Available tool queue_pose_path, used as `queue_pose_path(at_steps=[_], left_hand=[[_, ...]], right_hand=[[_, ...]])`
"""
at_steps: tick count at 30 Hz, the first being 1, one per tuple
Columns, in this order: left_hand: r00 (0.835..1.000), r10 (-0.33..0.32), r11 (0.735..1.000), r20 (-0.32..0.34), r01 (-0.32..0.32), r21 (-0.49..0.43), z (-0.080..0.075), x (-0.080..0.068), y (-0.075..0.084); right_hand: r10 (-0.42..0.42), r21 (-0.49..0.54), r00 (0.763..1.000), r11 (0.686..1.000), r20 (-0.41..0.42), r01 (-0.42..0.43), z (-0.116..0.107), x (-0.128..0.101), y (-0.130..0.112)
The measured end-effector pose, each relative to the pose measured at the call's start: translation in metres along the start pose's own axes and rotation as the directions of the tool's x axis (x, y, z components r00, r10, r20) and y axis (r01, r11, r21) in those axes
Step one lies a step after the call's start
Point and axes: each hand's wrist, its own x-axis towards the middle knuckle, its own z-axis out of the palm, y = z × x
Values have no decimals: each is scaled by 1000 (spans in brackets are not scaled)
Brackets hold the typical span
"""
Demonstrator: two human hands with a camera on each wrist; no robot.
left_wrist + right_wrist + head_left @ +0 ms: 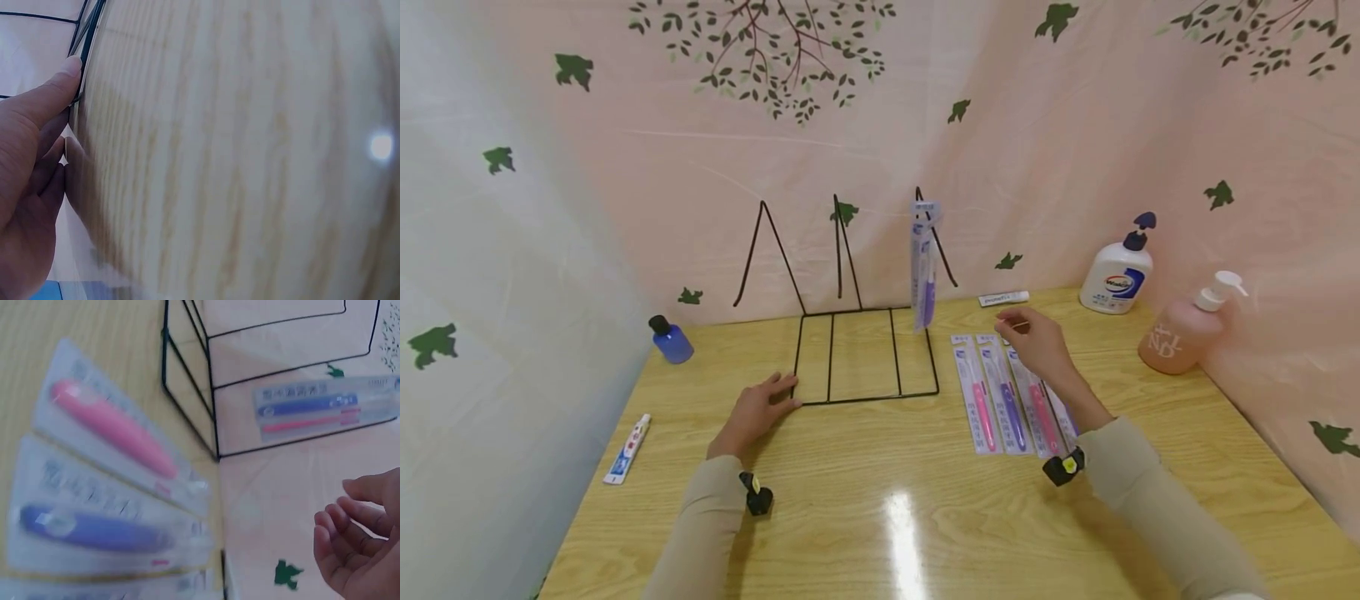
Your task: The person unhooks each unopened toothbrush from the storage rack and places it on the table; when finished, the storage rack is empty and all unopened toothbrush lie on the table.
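A black wire display rack (865, 401) with several peaked hooks stands against the back cloth. My left hand (758, 410) is at its front left corner, thumb and forefinger on the wire; the left wrist view shows the thumb (62, 78) against it. Packaged toothbrushes (922, 267) hang from the right-hand hook, purple and pink handles showing in the right wrist view. Several more packs, such as one with a pink toothbrush (979, 408) and one with a purple toothbrush (1009, 408), lie in a row. My right hand (1036, 340) hovers over their far ends, fingers loosely curled, holding nothing.
A white tube (1003, 298) lies behind the row. At the right back stand a white pump bottle (1116, 279) and a pink pump bottle (1183, 333). On the left are a small blue bottle (673, 342) and a toothpaste tube (627, 450).
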Motion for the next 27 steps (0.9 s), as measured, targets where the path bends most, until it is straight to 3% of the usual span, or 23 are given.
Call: queue_pose_path(at_steps=[8, 19, 27], left_hand=[[1000, -15, 1000, 1, 15, -14, -1, 0, 0], [1000, -15, 1000, -3, 15, -9, 1, 0, -2], [1000, -11, 1000, -7, 11, -16, 1, 0, -2]], right_hand=[[-166, 205, 985, 963, -46, 172, 23, 29, -34], [-167, 400, 982, 896, -92, 190, 44, 65, -56], [-196, 565, 975, 795, -106, 221, 54, 75, -61]])
